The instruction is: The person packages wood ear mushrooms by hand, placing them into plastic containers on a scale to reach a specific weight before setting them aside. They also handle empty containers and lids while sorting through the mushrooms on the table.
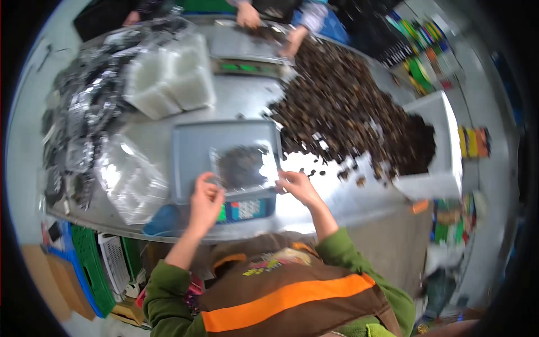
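Observation:
A clear plastic tray point(242, 168) holding small dark brown pieces lies on the grey platform point(191, 146) of a weighing scale point(247, 209). My left hand point(206, 202) pinches the tray's near left corner. At its right edge, the fingers of my right hand point(297, 186) are closed on the rim. Glare on the tray and motion blur hide what kind of pieces they are. The scale's panel with its keypad faces me, with a green-lit part beside my left hand.
A big heap of dark brown pieces point(342, 95) spreads over the metal table, spilling from a white box point(449, 146). Stacked clear trays point(171, 78) and loose plastic packaging point(84, 112) are at left. Across the table, another person's hands point(295, 40) work at a second scale point(247, 67).

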Motion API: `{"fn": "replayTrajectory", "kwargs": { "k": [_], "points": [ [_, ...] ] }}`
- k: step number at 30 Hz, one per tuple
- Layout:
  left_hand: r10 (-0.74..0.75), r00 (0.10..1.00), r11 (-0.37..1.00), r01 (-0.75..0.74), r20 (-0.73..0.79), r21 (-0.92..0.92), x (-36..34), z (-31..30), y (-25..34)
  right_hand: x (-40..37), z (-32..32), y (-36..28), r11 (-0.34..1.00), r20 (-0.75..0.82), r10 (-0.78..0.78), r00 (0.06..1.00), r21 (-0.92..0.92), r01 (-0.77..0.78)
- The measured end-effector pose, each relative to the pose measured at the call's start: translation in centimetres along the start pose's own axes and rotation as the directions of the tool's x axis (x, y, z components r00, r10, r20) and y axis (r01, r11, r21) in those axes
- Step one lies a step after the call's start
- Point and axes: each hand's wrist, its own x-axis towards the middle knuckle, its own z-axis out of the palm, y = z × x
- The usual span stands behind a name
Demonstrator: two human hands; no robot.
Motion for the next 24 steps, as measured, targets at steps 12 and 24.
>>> {"fn": "replayTrajectory", "kwargs": {
  "k": [12, 24],
  "points": [
    [-0.354, 0.899, 0.806, 0.433, 0.257, -0.403, 4.0, -3.5, -0.6, 1.4, 3.2, -4.1, 0.976, 0.066, -0.078, 0.995, 0.209, 0.062],
    [0.234, 0.629, 0.904, -0.421, -0.741, -0.071, 9.2, -22.4, 11.4, 0.4, 4.1, -5.6, 0.926, 0.194, -0.255, 0.947, -0.235, 0.297]
  ]
}}
